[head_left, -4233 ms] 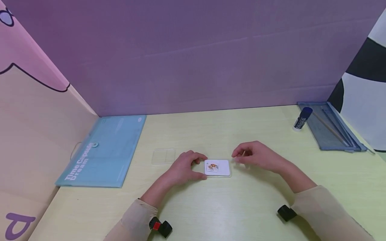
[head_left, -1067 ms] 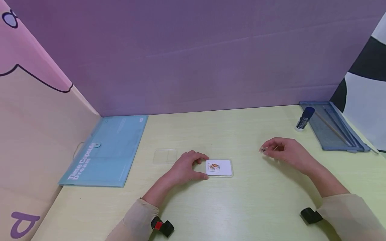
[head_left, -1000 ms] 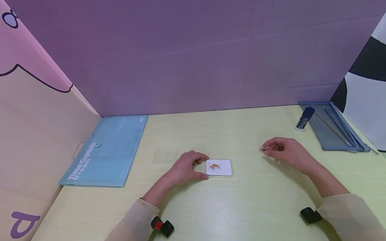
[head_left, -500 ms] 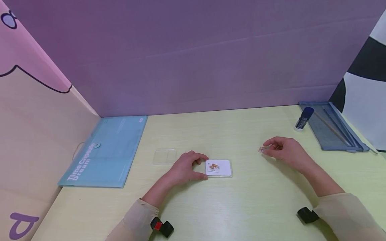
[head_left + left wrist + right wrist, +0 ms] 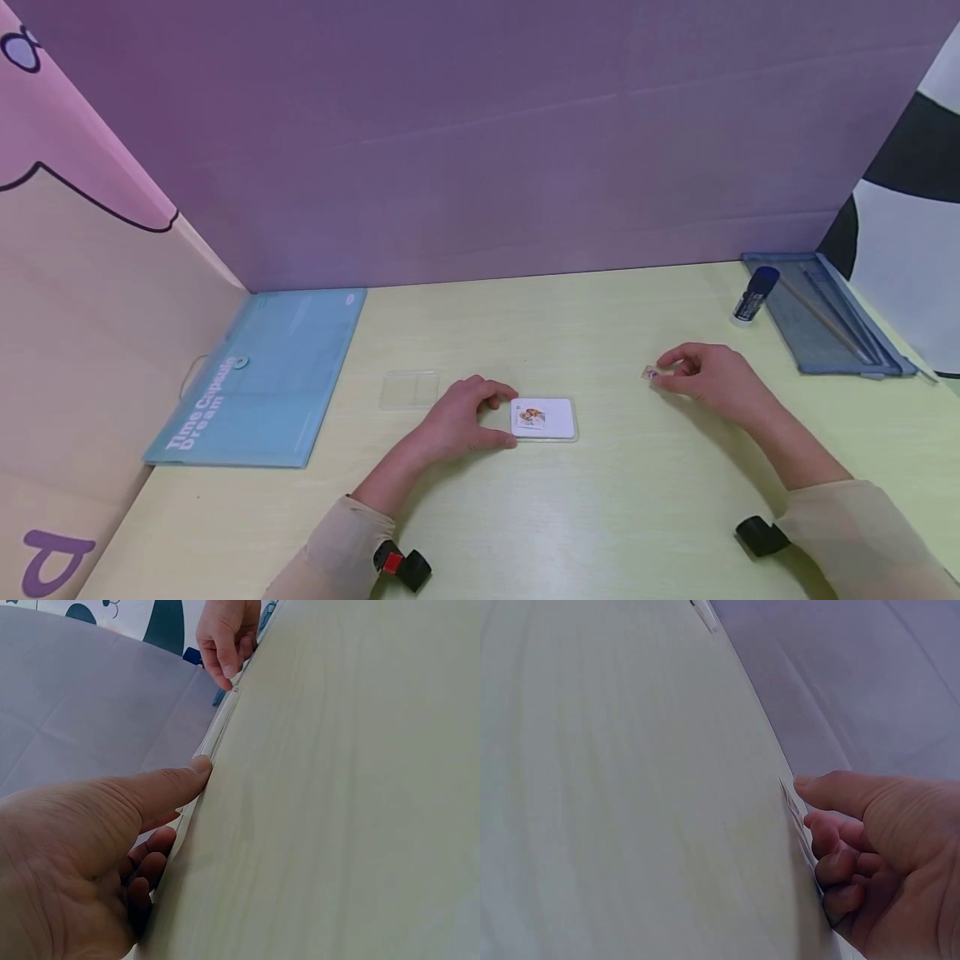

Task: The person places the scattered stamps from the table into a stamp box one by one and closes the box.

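Note:
In the head view a white card (image 5: 556,417) with a small picture (image 5: 531,417) on its left part lies in a clear shallow case (image 5: 574,435) on the table. My left hand (image 5: 463,418) holds the case's left end, thumb at the near corner and index finger at the far one. To the right, my right hand (image 5: 711,377) holds a small piece of paper with a picture (image 5: 649,373) at the fingertips, low over the table. The index finger stands apart from the thumb. In the right wrist view, thin paper (image 5: 789,801) shows beside the thumb.
A clear lid (image 5: 409,390) lies behind the left wrist. A blue folder (image 5: 285,375) is at the left. At the back right a glue stick (image 5: 755,295) stands near a grey-blue pouch (image 5: 806,333). A purple panel (image 5: 480,167) rises behind the table (image 5: 540,517).
My right hand has moved right from beside the case and now has the small paper. Over the last second its index finger has lifted from the thumb. The left hand stays put.

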